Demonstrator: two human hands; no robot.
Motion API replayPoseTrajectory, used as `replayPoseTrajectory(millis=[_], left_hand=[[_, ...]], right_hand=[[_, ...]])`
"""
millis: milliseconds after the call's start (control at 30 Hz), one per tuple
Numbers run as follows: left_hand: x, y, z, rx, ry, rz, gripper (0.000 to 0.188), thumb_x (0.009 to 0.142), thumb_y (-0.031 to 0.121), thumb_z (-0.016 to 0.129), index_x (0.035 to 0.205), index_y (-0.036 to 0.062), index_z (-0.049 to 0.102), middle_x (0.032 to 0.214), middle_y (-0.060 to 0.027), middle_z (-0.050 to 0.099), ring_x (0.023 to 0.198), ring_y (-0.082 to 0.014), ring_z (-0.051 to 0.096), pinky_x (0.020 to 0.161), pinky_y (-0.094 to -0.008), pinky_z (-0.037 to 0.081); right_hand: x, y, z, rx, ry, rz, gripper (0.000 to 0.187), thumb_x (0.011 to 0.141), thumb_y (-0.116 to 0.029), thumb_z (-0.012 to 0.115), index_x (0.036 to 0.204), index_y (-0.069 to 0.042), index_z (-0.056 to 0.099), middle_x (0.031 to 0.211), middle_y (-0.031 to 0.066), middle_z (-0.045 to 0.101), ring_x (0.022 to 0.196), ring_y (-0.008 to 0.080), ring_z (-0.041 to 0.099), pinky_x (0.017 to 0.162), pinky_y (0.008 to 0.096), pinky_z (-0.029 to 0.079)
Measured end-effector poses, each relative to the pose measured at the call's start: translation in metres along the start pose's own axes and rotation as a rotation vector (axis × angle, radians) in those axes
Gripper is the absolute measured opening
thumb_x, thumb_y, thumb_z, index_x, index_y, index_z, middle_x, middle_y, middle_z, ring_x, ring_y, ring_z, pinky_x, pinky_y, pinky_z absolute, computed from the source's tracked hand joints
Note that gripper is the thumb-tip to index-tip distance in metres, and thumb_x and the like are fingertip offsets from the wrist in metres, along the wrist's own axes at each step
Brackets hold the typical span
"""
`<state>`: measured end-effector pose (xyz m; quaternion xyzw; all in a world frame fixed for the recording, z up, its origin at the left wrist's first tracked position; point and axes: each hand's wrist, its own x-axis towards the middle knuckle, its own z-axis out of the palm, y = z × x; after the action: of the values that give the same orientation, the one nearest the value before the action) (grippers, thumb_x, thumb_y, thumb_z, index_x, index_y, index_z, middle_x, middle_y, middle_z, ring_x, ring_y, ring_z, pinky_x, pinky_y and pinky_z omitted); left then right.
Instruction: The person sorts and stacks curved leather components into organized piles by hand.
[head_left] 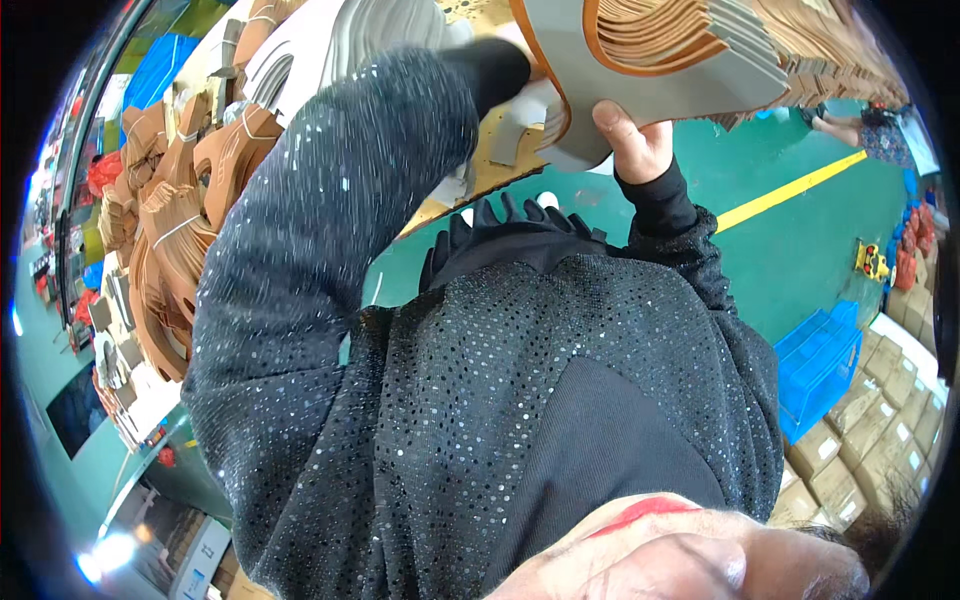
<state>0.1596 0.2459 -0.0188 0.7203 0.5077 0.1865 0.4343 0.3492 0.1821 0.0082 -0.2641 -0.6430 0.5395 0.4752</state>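
At the top of the head view, my right hand (640,143) is closed on the lower edge of a curved, cut shoe-upper piece (655,98), its thumb on the grey face. The piece has an orange-tan rim, and its curved cut-out shows a fanned stack of tan leather pieces (655,38). My left arm reaches up and across, smeared by motion. My left hand (535,78) is by the left edge of the grey piece, mostly hidden by it and the dark cuff, so its fingers do not show.
Tied bundles of brown cut pieces (180,215) lie on the table at left, with a pile of grey pieces (385,35) beyond. More tan stacks (835,50) are at upper right. A blue crate (818,370) and cardboard boxes (850,450) stand on the right.
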Motion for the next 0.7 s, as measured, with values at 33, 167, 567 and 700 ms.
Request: replayPoseTrajectory(millis=[33,167,567,700], left_hand=[[-0.014,0.004,0.007,0.776,-0.013,0.087,0.029,0.086,0.025,0.058,0.108,0.0067,0.064,0.106,-0.0139,0.065,0.097,-0.0288,0.062,0.086,-0.0380,0.049],[-0.072,0.041,0.025,0.580,0.003,-0.443,0.048,0.079,0.027,0.060,0.110,-0.0087,0.052,0.099,-0.0260,0.063,0.091,-0.0359,0.063,0.078,-0.0425,0.051],[-0.059,0.029,0.048,0.580,0.094,-0.555,0.043,0.080,0.022,0.061,0.113,-0.0042,0.053,0.105,-0.0186,0.062,0.094,-0.0368,0.063,0.081,-0.0450,0.051],[-0.064,0.035,0.049,0.472,0.326,-0.499,0.040,0.074,0.020,0.067,0.101,-0.0045,0.052,0.091,-0.0250,0.064,0.090,-0.0331,0.065,0.077,-0.0405,0.053]], right_hand=[[0.002,0.000,0.001,0.005,-0.017,-0.002,0.027,0.086,-0.020,0.065,0.102,0.000,0.058,0.087,0.0003,0.057,0.075,0.0098,0.050,0.066,0.0235,0.041],[0.000,0.001,0.003,0.027,-0.012,-0.017,0.026,0.085,-0.017,0.066,0.101,0.000,0.057,0.085,-0.0006,0.056,0.071,0.0084,0.048,0.062,0.0220,0.039],[-0.005,0.006,-0.005,-0.002,0.088,-0.007,0.025,0.085,-0.021,0.065,0.097,0.000,0.060,0.085,-0.0004,0.058,0.075,0.0105,0.051,0.069,0.0249,0.042],[-0.003,0.009,-0.001,0.045,0.180,-0.027,0.025,0.085,-0.021,0.062,0.098,0.000,0.059,0.091,0.0023,0.058,0.081,0.0123,0.051,0.074,0.0263,0.041]])
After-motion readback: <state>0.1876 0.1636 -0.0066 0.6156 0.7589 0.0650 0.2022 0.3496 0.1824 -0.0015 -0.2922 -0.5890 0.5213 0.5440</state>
